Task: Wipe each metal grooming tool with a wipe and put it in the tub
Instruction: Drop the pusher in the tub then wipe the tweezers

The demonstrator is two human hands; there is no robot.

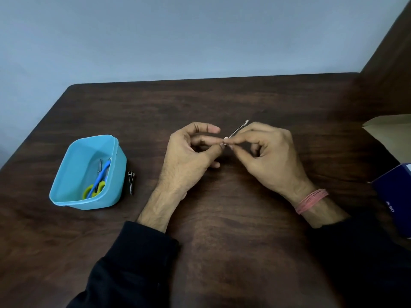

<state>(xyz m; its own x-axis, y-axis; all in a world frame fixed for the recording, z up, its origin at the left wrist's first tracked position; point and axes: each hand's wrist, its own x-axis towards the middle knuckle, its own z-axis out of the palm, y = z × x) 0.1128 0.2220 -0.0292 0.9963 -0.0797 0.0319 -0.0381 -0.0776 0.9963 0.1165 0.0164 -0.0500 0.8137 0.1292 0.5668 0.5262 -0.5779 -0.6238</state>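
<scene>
Over the middle of the dark wooden table point(222, 218), my left hand point(189, 156) and my right hand point(271, 156) meet fingertip to fingertip. Both pinch one end of a thin flat packet point(239, 128), seen edge-on, whose white-edged far end sticks up past my right fingers. I cannot tell whether it is a wipe sachet. A light blue plastic tub point(66, 161) stands at the left. Inside it lie scissors with green and blue handles point(95, 187) and a slim metal tool point(100, 166). A metal nail clipper point(131, 182) lies on the table just right of the tub.
A dark blue box point(393, 196) sits at the right edge of the table, with a brown cardboard flap point(391, 134) behind it. A pale wall rises beyond the far edge. My dark sleeves cover the near part of the table.
</scene>
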